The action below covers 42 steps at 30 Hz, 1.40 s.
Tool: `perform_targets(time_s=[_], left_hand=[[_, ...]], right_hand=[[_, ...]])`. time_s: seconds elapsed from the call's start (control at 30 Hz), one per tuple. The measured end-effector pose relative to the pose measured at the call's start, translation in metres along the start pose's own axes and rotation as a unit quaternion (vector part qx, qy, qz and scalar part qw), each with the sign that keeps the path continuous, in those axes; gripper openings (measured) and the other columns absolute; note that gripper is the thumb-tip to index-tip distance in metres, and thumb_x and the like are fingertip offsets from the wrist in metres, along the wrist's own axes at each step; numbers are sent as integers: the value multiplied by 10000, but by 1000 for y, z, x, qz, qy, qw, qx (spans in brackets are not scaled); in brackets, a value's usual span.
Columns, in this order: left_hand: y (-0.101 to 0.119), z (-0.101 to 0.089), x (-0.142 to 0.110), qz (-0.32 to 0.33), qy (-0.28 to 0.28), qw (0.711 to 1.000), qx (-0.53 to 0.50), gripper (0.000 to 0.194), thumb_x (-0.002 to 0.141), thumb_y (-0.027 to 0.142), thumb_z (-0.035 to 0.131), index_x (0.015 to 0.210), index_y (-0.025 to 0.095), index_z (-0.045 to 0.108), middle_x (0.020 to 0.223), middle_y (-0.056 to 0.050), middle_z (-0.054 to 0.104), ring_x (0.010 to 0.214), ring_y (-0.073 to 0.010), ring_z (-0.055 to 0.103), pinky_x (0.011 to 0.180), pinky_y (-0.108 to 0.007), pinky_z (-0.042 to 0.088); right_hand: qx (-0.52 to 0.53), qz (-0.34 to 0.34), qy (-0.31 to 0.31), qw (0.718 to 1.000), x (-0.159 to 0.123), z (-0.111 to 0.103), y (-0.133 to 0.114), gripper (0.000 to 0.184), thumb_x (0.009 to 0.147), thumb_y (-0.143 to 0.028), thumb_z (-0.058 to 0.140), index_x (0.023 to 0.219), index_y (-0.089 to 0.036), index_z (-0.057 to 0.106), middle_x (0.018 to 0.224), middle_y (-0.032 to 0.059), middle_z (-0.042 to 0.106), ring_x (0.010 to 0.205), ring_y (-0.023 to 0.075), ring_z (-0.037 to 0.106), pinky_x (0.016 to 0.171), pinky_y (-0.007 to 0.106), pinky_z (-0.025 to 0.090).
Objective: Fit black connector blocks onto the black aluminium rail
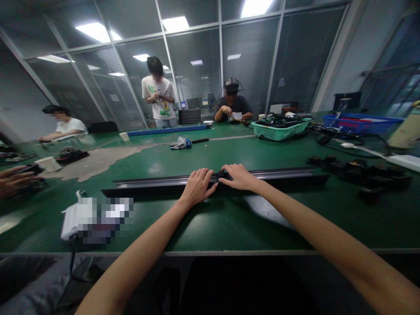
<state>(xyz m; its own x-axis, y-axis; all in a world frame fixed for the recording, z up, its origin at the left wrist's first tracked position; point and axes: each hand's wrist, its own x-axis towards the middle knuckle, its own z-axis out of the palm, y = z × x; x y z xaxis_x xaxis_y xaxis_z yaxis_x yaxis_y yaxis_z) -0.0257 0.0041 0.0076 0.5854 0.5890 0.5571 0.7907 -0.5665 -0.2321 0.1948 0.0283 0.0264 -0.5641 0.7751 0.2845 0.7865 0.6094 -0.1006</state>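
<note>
A long black rail with a shiny grey channel along it lies across the green table in front of me. My left hand is curled over the rail near its middle, thumb pointing right. Close beside it, my right hand bends its fingers around a small black part at the rail's channel. My fingers partly hide this part, so I cannot tell whether it sits in the channel. Both hands touch the rail.
Several dark parts lie to the right, near a green basket and a blue basket. A white device sits front left. Gloves lie beyond the rail. Co-workers are across the table; another person's hands show at left.
</note>
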Motion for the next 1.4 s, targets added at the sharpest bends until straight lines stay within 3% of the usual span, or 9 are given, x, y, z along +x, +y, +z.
perform_targets(time_s=[0.17, 0.6, 0.77, 1.13, 1.4], left_hand=[[-5, 5, -2, -36, -18, 999, 32, 423, 952, 567, 418, 999, 174, 569, 990, -105, 591, 934, -247, 546, 811, -367, 418], [-11, 18, -6, -41, -57, 997, 39, 551, 899, 698, 435, 884, 173, 600, 907, -110, 680, 869, -249, 632, 772, -361, 421], [-9, 19, -5, -62, -69, 995, 36, 591, 878, 739, 424, 867, 178, 610, 865, -105, 702, 806, -236, 666, 746, -338, 436], [-6, 11, -3, -91, -119, 988, 25, 653, 899, 756, 332, 879, 177, 632, 887, -103, 713, 818, -251, 681, 656, -290, 413], [-5, 10, -3, -91, -122, 988, 32, 672, 899, 765, 303, 873, 182, 636, 870, -92, 710, 809, -249, 680, 640, -296, 402]], right_hand=[[-44, 44, 5, 998, 14, -3, -20, 470, 953, -551, 362, 1133, -164, 557, 1086, 160, 691, 1048, 306, 619, 890, 398, 397], [-3, 175, -55, 983, 32, -6, -40, 401, 871, -423, 481, 1219, -225, 509, 1127, 157, 694, 1013, 327, 657, 758, 405, 480], [0, 185, -58, 981, 31, -7, -46, 381, 904, -348, 420, 1230, -179, 520, 1157, 197, 674, 1067, 340, 642, 820, 435, 468], [-21, 196, -77, 977, 35, -5, -46, 382, 914, -340, 404, 1239, -176, 520, 1167, 168, 672, 1079, 302, 646, 841, 395, 476], [-44, 177, -69, 981, 35, -3, -41, 370, 902, -326, 407, 1211, -171, 537, 1133, 168, 684, 1050, 307, 658, 824, 399, 484]])
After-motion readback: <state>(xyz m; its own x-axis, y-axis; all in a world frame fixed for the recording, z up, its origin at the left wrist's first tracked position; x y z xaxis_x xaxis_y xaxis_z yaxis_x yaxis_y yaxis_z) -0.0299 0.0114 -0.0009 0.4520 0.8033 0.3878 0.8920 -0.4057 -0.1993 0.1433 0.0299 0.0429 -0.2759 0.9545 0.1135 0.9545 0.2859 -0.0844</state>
